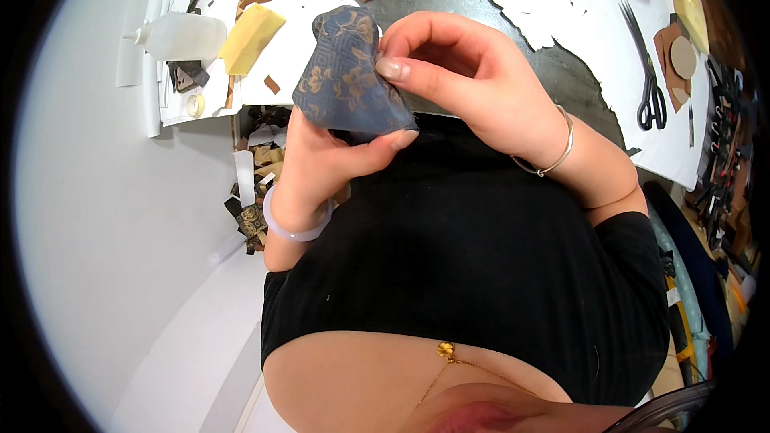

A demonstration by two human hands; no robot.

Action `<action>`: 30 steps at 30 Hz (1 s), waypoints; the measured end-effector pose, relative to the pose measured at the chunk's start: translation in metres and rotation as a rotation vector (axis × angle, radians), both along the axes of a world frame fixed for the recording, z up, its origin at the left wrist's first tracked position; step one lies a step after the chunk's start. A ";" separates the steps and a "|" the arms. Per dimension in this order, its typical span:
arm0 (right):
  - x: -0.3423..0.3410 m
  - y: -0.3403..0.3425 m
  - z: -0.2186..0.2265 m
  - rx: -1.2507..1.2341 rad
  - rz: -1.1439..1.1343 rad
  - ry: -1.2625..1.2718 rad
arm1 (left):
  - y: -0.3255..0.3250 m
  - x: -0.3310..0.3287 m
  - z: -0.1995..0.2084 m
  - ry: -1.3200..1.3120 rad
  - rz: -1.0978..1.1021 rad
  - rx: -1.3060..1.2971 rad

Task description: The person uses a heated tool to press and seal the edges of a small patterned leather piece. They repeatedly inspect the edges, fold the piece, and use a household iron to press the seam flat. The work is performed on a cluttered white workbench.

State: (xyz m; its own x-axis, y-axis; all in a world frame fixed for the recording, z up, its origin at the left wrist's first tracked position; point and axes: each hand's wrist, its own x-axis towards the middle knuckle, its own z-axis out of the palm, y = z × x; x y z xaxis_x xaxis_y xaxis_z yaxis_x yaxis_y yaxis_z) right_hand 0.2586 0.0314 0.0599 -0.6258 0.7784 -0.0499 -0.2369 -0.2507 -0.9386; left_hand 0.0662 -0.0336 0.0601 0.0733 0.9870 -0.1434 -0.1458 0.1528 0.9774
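Head view: blue-grey patterned piece, held raised at the near edge of the dark work surface; step in hand, by appearance, manipulation of its right edge, the next move likely calling for steady support below. Left hand: upright beneath, thumb pressed to the lower corner, other fingers hidden. Right hand: wrist arched, thumb and forefinger clamped on the right edge.
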 end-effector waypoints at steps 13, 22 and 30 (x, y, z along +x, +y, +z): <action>0.024 -0.003 0.011 0.060 -0.041 0.014 | 0.006 0.009 -0.016 0.603 0.053 0.490; 0.038 -0.006 0.017 -0.150 0.014 0.072 | 0.009 0.009 -0.023 0.918 0.073 0.729; 0.046 -0.008 0.016 -0.162 0.041 0.080 | 0.011 0.016 -0.024 0.924 0.061 0.740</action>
